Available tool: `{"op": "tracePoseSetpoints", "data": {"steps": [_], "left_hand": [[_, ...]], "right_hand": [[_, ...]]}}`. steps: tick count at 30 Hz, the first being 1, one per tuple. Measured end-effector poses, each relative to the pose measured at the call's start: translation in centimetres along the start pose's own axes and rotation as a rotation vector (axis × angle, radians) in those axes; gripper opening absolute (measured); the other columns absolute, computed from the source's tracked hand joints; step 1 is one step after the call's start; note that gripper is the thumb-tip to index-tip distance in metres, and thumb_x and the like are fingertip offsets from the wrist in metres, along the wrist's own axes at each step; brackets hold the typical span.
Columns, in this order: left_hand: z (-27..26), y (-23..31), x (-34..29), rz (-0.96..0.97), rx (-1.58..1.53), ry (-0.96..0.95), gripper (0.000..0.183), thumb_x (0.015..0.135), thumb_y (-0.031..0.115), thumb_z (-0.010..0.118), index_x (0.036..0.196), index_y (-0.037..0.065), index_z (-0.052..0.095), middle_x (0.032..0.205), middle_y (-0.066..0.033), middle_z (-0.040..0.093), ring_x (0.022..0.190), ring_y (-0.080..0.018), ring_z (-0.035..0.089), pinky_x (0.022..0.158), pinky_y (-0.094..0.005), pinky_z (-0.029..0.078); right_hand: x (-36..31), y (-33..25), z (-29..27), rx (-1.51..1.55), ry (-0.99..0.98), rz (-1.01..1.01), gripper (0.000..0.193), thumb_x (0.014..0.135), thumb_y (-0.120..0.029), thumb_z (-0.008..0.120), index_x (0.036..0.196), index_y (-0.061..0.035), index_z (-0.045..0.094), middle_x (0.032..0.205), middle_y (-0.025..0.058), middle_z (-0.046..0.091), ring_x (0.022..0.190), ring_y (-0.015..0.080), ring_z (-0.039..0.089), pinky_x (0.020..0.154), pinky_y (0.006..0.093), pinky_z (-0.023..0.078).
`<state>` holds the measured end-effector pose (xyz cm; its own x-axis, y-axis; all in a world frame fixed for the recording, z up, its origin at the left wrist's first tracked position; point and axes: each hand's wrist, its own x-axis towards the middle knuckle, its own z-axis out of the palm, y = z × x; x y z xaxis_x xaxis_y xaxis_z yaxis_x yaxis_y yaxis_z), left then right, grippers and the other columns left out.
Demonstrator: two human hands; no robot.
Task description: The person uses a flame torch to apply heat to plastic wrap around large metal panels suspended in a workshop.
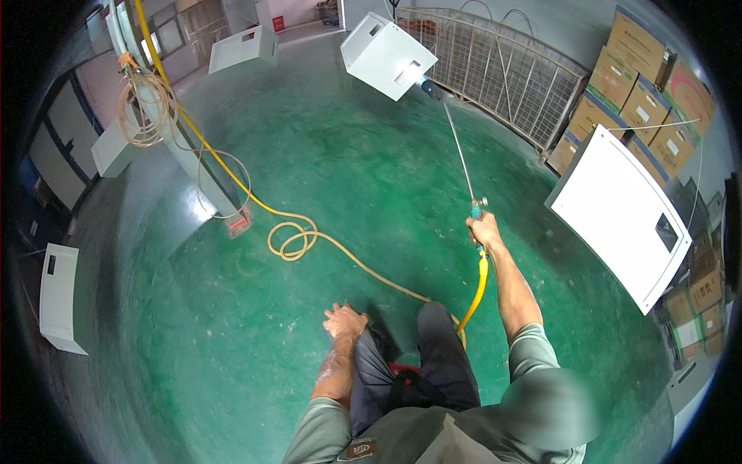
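Green floor is filling the work area that I am viewing from my remote station. White case is hanging at 12 o'clock. Right hand, at 3 o'clock: its fingers are gripping the handle of a slim lance. Its dark tip is pointing at the case's lower right edge, where a bluish glow is showing; I am not determining its source. Left hand, between 6 and 7 o'clock: its fingers are resting on the trouser leg, grasping no tool. Yellow hose is trailing from the handle toward 5 o'clock. For an even pass, I am advising: hold the wrist steady, sweep smoothly, maintain a constant gap, leave the hose slack.
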<state>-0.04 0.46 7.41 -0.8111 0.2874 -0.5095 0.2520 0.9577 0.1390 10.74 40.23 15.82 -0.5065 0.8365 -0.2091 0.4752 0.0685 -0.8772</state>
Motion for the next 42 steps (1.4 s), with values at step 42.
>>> {"op": "tracePoseSetpoints", "data": {"steps": [42], "left_hand": [[0.7, 1.0, 2.2, 0.029, 0.091, 0.036, 0.057, 0.083, 0.051, 0.066, 0.121, 0.01, 0.07, 0.137, -0.0156, 0.054, 0.131, -0.0418, 0.045, 0.101, -0.0583, 0.045]], "right_hand": [[10.5, 7.7, -1.8, 0.392, -0.116, 0.125, 0.014, 0.08, -0.007, 0.068, 0.083, -0.0058, 0.054, 0.068, 0.0023, 0.054, 0.049, 0.0118, 0.051, 0.041, 0.0283, 0.04]]}}
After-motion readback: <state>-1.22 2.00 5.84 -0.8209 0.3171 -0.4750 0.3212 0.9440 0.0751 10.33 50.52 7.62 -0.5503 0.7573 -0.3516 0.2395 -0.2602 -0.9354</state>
